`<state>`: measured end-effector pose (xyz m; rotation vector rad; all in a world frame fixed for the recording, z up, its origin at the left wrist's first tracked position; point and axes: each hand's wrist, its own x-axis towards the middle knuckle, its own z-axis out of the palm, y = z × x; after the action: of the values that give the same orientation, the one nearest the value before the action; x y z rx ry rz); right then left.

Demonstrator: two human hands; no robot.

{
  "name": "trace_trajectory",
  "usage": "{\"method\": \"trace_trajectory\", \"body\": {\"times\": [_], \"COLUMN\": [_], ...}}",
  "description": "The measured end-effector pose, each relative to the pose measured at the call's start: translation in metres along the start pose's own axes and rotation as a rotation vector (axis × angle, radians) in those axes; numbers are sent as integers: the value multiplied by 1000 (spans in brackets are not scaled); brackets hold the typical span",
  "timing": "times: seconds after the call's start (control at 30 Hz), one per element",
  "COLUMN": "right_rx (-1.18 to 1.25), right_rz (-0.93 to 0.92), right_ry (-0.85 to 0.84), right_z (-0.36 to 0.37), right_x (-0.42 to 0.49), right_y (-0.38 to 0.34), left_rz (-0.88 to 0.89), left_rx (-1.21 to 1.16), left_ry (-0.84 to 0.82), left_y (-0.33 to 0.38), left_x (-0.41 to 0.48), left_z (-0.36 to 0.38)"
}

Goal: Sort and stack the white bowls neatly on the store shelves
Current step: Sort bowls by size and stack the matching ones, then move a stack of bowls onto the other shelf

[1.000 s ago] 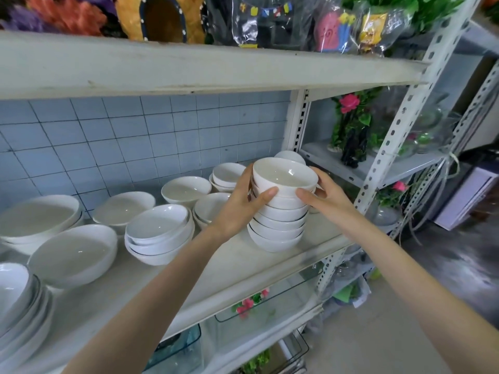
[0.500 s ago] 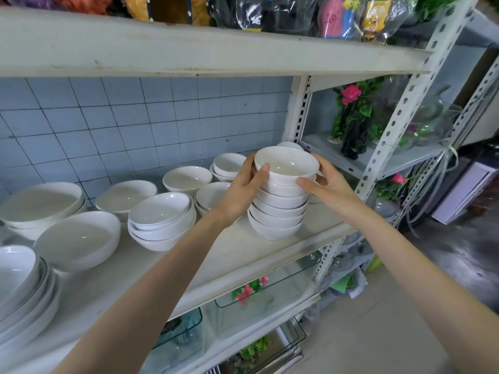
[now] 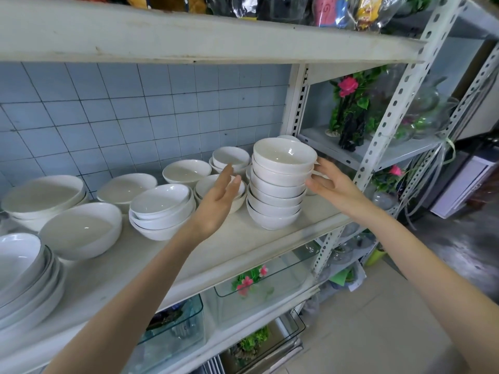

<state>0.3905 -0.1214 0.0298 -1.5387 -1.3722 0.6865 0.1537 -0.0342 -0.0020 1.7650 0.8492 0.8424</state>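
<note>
The left hand (image 3: 218, 203) is open, fingers straight and close together, palm turned toward the stack (image 3: 278, 184). It holds nothing and sits just left of the stack with a clear gap between them. The right hand (image 3: 333, 188) is also open, fingers spread and slightly bent, holding nothing. Its fingertips (image 3: 310, 182) lie at the stack's right side around the upper bowls, but whether they touch it cannot be told. The stack is about six white bowls nested one in another, mouths up, its long axis upright with no clear lean. The top bowl sits level and shows its bare inside. It stands on the shelf (image 3: 243, 238) between the two hands, and its top rim rises above both sets of fingertips. The shelf's front edge is just in front of the stack, and the slotted post (image 3: 388, 117) is to its right, beyond the right hand. Left of the stack, behind the left hand, is a pair of small bowls (image 3: 208, 184), partly hidden by the fingers. Further left is a low stack (image 3: 162, 209) of wider bowls. Two more bowls (image 3: 231, 157) sit behind and left of the stack, against the tiled wall (image 3: 135, 109).
</note>
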Motion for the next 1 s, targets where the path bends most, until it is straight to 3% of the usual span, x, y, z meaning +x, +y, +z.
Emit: {"method": "trace_trajectory", "body": {"times": [0.33,0.5,0.63,0.8,0.9,1.0], "right_rx": [20,-199,-288,-340,-526,-746], "right_rz": [-25,77,89,29,-15,-123], "right_ry": [41,41,-25,52,129,20], "right_z": [2,6,4,7,27,54], "right_x": [-3,-20,-35,-38,-60,-82], "right_y": [-8,22,43,43,48,52], "left_rz": [0,101,96,79,-7,-121], "left_rx": [250,718,786,860,916,1005], "left_ry": [85,161,231,335,404,450], "left_y": [-14,-22,-21,-23,-30,-36], "left_x": [-47,-74,-92,-102,-116,-132], "left_z": [-19,-31,-31,-31,-33,-36]}}
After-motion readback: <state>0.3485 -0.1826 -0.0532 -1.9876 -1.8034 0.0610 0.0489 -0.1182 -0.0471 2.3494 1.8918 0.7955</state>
